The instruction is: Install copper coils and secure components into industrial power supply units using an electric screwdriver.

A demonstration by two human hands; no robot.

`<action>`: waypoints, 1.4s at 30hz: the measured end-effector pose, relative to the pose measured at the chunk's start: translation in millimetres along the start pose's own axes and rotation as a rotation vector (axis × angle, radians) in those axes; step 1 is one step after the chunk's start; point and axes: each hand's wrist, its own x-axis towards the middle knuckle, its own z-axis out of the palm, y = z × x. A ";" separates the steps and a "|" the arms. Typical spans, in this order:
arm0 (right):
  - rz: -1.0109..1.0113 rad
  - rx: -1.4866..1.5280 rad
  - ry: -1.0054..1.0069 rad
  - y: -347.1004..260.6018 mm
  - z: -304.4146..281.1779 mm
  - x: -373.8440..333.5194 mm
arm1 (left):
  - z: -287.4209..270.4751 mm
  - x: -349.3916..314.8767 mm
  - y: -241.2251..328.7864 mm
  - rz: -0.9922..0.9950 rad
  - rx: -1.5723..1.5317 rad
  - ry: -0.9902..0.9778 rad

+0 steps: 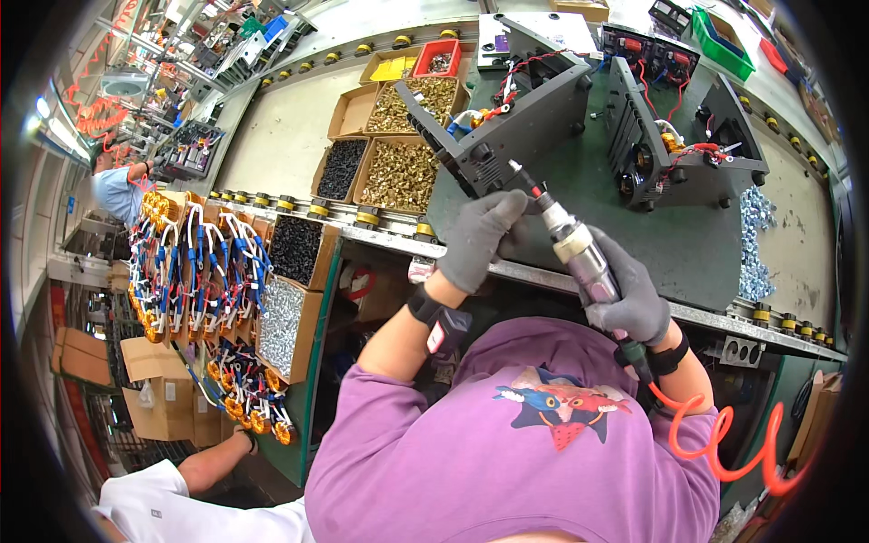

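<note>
In my gloved right hand (pixel 631 288) is a pneumatic screwdriver (pixel 579 252), its bit pointing up and to the left. A coiled orange air hose (pixel 715 445) runs from its lower end. My gloved left hand (pixel 480 240) is closed beside the bit, fingers curled; whatever they may hold is too small to make out. Just beyond the bit, a dark grey metal housing (pixel 534 122) with red and white wires stands tilted on the dark green work surface (pixel 561 213). To its right is a second dark housing (pixel 688 172), also wired, with a copper-coloured coil inside.
Left of the housings are boxes of brass-coloured fasteners (pixel 403 175), black screws (pixel 341 169) and a red bin (pixel 438 58). Silver screws (pixel 288 328) and hanging wired coils (pixel 195 271) lie further left. Blue-silver fasteners (pixel 755 244) are at right. A co-worker's arm (pixel 217 462) shows lower left.
</note>
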 end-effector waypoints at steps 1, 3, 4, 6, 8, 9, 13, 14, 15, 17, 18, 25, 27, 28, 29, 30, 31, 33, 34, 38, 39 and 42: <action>-0.053 -0.102 0.065 1.6 -2.4 2.2 | 0.3 -0.5 6.7 0.098 0.153 0.006; -0.062 -0.181 0.131 5.2 -9.3 6.9 | -8.9 16.4 30.0 0.372 0.544 0.269; -0.081 -0.219 0.154 8.1 -11.7 9.1 | -21.1 30.7 46.7 0.766 1.119 0.409; -0.050 -0.239 0.125 14.9 -14.8 13.8 | -25.7 80.8 73.2 1.211 1.407 0.431; -0.072 -0.229 0.097 23.0 -13.3 18.2 | -30.3 107.8 82.8 0.412 1.371 -0.076; -0.054 -0.203 0.102 26.6 -11.8 20.1 | -31.5 117.7 85.1 0.039 1.270 -0.308; -0.013 -0.168 0.092 34.1 -5.7 27.1 | -27.8 123.9 80.4 0.188 1.333 -0.221; -0.012 -0.177 0.098 34.1 -5.0 28.3 | -26.3 122.5 79.8 0.182 1.355 -0.192; -0.010 -0.186 0.103 33.7 -4.8 29.5 | -24.8 120.9 79.1 0.226 1.375 -0.172; -0.019 -0.193 0.096 32.3 -5.5 31.2 | -23.7 119.7 78.7 0.314 1.389 -0.118; -0.024 -0.200 0.085 31.6 -6.0 31.9 | -23.8 120.7 78.9 0.290 1.401 -0.116; -0.030 -0.192 0.086 34.5 -5.1 38.3 | -29.4 132.9 70.7 0.293 1.413 -0.175; -0.057 -0.203 0.097 36.1 -4.4 40.6 | -30.9 135.8 70.9 0.233 1.410 -0.204; -0.052 -0.191 0.095 36.6 -4.6 41.4 | -31.2 136.5 70.9 0.253 1.415 -0.206; -0.043 -0.187 0.099 37.1 -4.8 42.1 | -31.5 136.9 70.9 0.276 1.418 -0.209; -0.033 -0.194 0.094 37.4 -5.6 43.6 | -31.7 137.0 71.0 0.295 1.413 -0.204; -0.050 -0.194 0.097 37.7 -6.5 44.8 | -31.8 136.9 70.7 0.314 1.407 -0.199; -0.080 -0.222 0.085 38.3 -7.7 47.6 | -31.5 136.2 69.9 0.314 1.403 -0.192; -0.049 -0.186 0.073 38.7 -7.9 47.7 | -31.3 136.1 69.5 0.295 1.405 -0.191; -0.021 -0.135 0.084 41.3 -8.0 48.2 | -30.2 137.0 69.1 0.366 1.385 -0.193; -0.026 -0.140 0.087 41.8 -8.0 48.1 | -29.5 137.4 69.7 0.355 1.405 -0.191; -0.046 -0.115 0.077 43.0 -9.0 49.0 | -27.5 136.2 71.9 0.327 1.419 -0.203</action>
